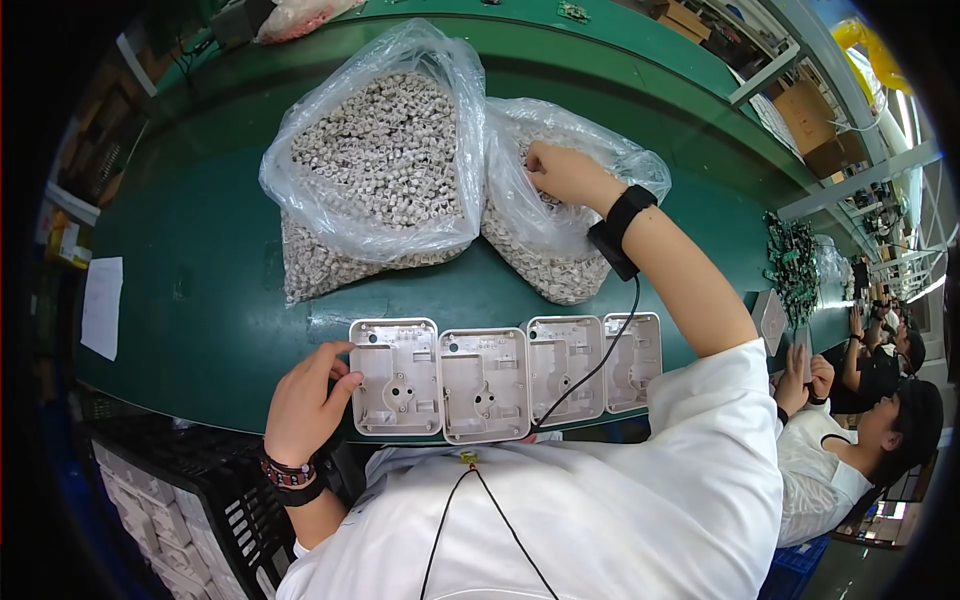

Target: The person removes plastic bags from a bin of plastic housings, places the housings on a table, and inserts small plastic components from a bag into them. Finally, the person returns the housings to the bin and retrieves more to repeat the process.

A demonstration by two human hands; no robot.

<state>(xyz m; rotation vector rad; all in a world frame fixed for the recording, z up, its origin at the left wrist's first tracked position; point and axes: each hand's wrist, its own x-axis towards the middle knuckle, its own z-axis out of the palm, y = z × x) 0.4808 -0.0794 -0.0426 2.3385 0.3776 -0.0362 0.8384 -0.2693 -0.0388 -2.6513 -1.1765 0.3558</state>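
Several white plastic housings [484, 386] stand in a row along the near table edge, their open sides facing up. My left hand [305, 405] is beside the leftmost housing [396, 376], thumb and fingers apart, fingertips at its left wall. Farther off are two clear plastic bags full of small pale plastic parts: a larger left bag [375, 165] and a smaller right bag [555, 270]. My right hand [572, 178] reaches over the mouth of the right bag with its fingers curled together. What they hold, if anything, is hidden.
A black cable hangs from the black wristband [630, 215] on my right arm across the housings. A black crate [235, 520] with white parts stands below at the left. A co-worker [840, 440] sits at the right, near a pile of green circuit boards [792, 265]. Paper [102, 308] lies far left.
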